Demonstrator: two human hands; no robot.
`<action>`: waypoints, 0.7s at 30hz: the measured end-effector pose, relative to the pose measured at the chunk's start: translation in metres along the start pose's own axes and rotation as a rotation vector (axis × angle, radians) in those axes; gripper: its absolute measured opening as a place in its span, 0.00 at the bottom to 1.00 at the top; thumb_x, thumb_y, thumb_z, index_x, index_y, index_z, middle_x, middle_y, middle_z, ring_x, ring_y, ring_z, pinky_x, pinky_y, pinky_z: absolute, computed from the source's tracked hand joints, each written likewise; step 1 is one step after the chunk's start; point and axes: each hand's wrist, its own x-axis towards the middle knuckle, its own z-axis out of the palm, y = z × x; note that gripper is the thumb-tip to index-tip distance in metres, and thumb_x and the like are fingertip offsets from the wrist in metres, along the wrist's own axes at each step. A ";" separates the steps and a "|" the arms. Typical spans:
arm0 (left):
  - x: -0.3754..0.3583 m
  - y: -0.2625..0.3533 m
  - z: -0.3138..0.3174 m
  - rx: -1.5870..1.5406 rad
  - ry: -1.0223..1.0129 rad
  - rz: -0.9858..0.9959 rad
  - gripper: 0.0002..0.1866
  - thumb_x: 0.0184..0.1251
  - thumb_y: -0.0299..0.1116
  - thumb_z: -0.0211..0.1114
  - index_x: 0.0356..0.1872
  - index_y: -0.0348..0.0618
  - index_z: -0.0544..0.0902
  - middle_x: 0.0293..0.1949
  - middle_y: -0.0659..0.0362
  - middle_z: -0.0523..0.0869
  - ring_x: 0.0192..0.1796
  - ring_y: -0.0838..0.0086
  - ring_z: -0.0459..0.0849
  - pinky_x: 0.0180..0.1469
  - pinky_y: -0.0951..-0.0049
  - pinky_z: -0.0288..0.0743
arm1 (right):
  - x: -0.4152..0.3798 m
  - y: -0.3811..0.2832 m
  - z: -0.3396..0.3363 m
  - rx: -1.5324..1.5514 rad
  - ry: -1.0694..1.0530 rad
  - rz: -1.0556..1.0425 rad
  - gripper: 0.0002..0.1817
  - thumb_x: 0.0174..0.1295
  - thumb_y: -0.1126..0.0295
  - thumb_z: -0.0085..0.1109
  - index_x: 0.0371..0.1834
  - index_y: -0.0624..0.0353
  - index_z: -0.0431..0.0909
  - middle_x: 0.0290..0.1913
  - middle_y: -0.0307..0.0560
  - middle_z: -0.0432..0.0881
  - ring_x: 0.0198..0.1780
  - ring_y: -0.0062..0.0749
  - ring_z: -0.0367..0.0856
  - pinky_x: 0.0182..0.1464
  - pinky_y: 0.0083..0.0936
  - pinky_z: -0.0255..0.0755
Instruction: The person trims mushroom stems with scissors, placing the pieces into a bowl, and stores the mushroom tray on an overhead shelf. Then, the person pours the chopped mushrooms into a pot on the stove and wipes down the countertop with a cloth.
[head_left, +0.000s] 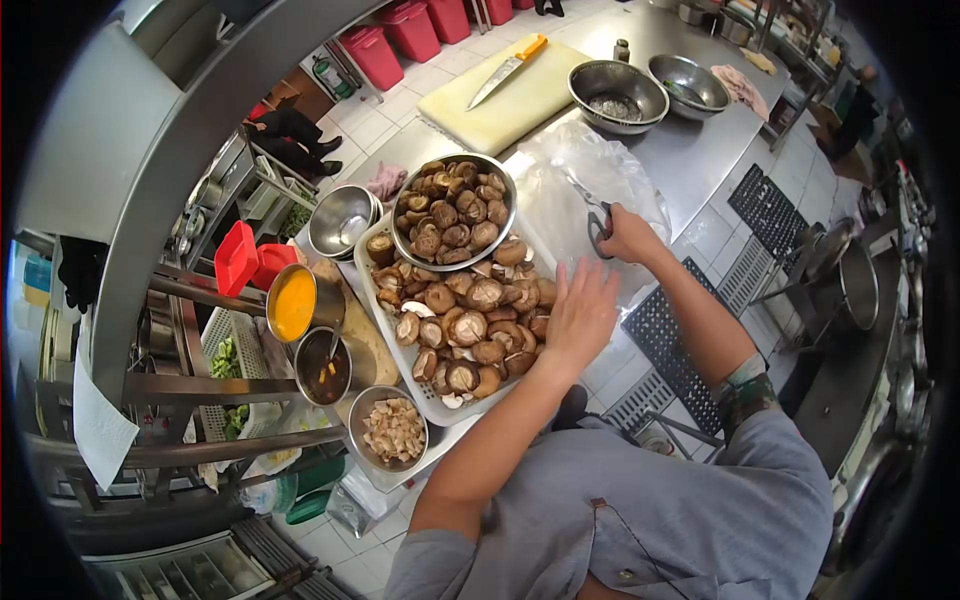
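In the head view, my right hand (632, 238) is closed around the dark handles of a pair of scissors (603, 222). Their blades point up and left over a clear plastic bag (600, 165). Just below, my left hand (582, 312) has its fingers stretched out at the right edge of a white plastic basket (437, 408), and nothing shows in it. Brown shiitake mushrooms (468, 328) fill the basket, many with their undersides up. A steel bowl (512, 205) heaped with more shiitake mushrooms (450, 210) rests on the basket's far end.
Left of the basket stand stacked steel bowls (340, 218), a pot of orange liquid (294, 303), a dark sauce pot (322, 368) and a bowl of chopped pieces (394, 430). A knife (505, 72) lies on a cutting board (450, 105). Beyond are two steel bowls (618, 97).
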 end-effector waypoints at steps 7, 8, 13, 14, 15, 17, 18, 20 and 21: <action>0.028 -0.003 -0.028 -0.283 -0.002 -0.166 0.30 0.64 0.35 0.70 0.66 0.35 0.75 0.63 0.41 0.76 0.67 0.48 0.74 0.73 0.45 0.60 | -0.048 -0.057 -0.101 0.837 -0.250 0.164 0.25 0.61 0.48 0.68 0.44 0.61 0.76 0.34 0.44 0.86 0.33 0.28 0.87 0.22 0.23 0.76; 0.025 0.000 -0.046 -0.453 0.090 -0.217 0.29 0.66 0.34 0.68 0.67 0.33 0.73 0.63 0.41 0.76 0.67 0.50 0.74 0.72 0.48 0.63 | -0.062 -0.065 -0.106 0.893 -0.299 0.134 0.27 0.64 0.46 0.66 0.46 0.61 0.77 0.35 0.44 0.86 0.32 0.27 0.87 0.21 0.22 0.75; -0.029 -0.025 -0.082 -1.225 -0.001 -0.472 0.21 0.75 0.28 0.61 0.64 0.27 0.73 0.60 0.48 0.80 0.56 0.68 0.83 0.58 0.71 0.76 | -0.110 -0.116 -0.072 1.164 -0.601 0.036 0.33 0.70 0.41 0.57 0.54 0.66 0.76 0.39 0.49 0.87 0.31 0.30 0.89 0.22 0.22 0.81; -0.037 -0.018 -0.109 -1.333 -0.013 -0.546 0.21 0.75 0.26 0.60 0.64 0.28 0.72 0.59 0.50 0.80 0.57 0.69 0.82 0.60 0.70 0.76 | -0.117 -0.131 -0.067 1.242 -0.655 0.026 0.33 0.70 0.42 0.56 0.57 0.67 0.73 0.40 0.50 0.87 0.31 0.31 0.89 0.22 0.23 0.81; -0.049 -0.018 -0.122 -1.335 0.041 -0.516 0.20 0.75 0.25 0.59 0.65 0.30 0.72 0.58 0.50 0.81 0.58 0.69 0.82 0.60 0.70 0.76 | -0.125 -0.145 -0.060 1.254 -0.636 0.037 0.34 0.70 0.42 0.57 0.58 0.68 0.71 0.40 0.50 0.86 0.32 0.31 0.89 0.23 0.23 0.81; -0.084 -0.025 -0.142 -1.236 0.193 -0.642 0.20 0.76 0.24 0.57 0.65 0.31 0.71 0.57 0.51 0.82 0.54 0.71 0.83 0.58 0.72 0.76 | -0.142 -0.180 -0.054 1.056 -0.514 0.037 0.32 0.65 0.41 0.63 0.51 0.61 0.73 0.36 0.48 0.84 0.32 0.31 0.87 0.29 0.28 0.81; -0.106 -0.038 -0.144 -1.225 0.311 -0.693 0.20 0.76 0.25 0.58 0.66 0.34 0.71 0.56 0.52 0.82 0.53 0.70 0.84 0.55 0.73 0.78 | -0.150 -0.186 -0.049 0.777 -0.336 -0.157 0.30 0.61 0.45 0.69 0.50 0.61 0.74 0.37 0.49 0.83 0.35 0.35 0.86 0.33 0.31 0.80; -0.131 -0.050 -0.167 -1.311 0.473 -0.857 0.21 0.76 0.27 0.60 0.66 0.34 0.71 0.55 0.52 0.82 0.52 0.69 0.84 0.53 0.72 0.80 | -0.163 -0.205 -0.039 0.452 -0.196 -0.355 0.31 0.54 0.49 0.76 0.48 0.61 0.75 0.38 0.50 0.80 0.39 0.40 0.84 0.39 0.36 0.77; -0.154 -0.055 -0.182 -1.332 0.587 -0.966 0.21 0.76 0.28 0.60 0.66 0.34 0.70 0.55 0.52 0.82 0.51 0.69 0.85 0.51 0.72 0.81 | -0.178 -0.213 -0.037 0.419 -0.242 -0.375 0.33 0.51 0.49 0.78 0.49 0.61 0.75 0.37 0.51 0.79 0.40 0.42 0.83 0.40 0.38 0.76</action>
